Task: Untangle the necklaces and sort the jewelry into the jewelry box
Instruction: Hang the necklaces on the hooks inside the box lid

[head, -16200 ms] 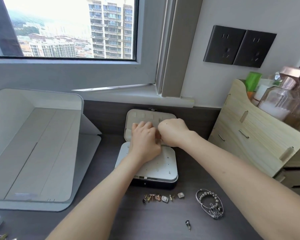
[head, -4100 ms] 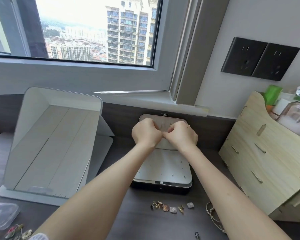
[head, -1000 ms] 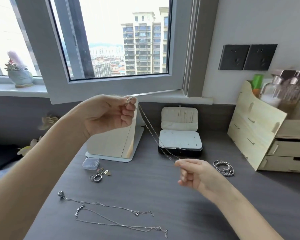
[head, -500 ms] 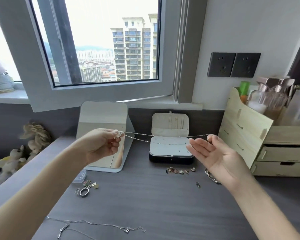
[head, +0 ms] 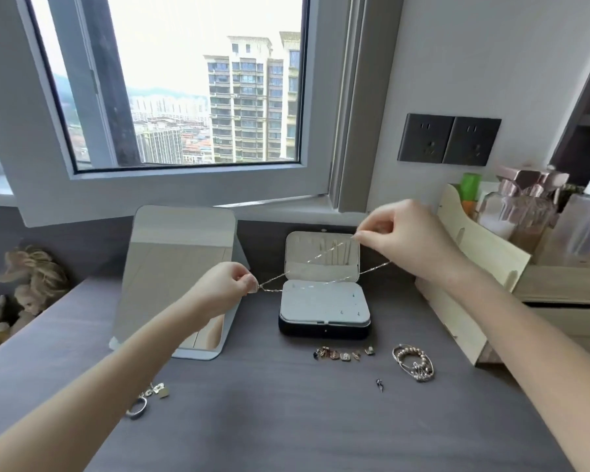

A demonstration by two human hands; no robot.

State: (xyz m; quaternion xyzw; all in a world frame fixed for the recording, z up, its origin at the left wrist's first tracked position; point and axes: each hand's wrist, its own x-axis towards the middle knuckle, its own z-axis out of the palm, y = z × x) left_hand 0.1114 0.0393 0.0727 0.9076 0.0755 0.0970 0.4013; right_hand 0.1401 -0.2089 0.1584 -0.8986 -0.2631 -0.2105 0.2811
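Observation:
A thin silver necklace (head: 315,258) is stretched in the air in a long loop in front of the open jewelry box (head: 324,327). My left hand (head: 223,289) pinches its left end beside the mirror. My right hand (head: 407,238) pinches the other end, higher, at the right of the box lid. The box has a black base, a pale insert with a few studs in it, and an upright lid (head: 322,248) with chains hanging inside. On the desk in front lie a row of small earrings (head: 343,354), a pile of bracelets (head: 414,362) and a single stud (head: 379,384).
A standing mirror (head: 176,267) is left of the box. A ring and small charms (head: 145,400) lie at the lower left. A wooden drawer organiser (head: 481,277) with bottles stands at the right. Soft toys (head: 24,287) sit past the desk's left edge.
My right hand has closed its fingers on the necklace and risen to the box lid. My left hand has moved right, closer to the box. The view has come nearer to the box.

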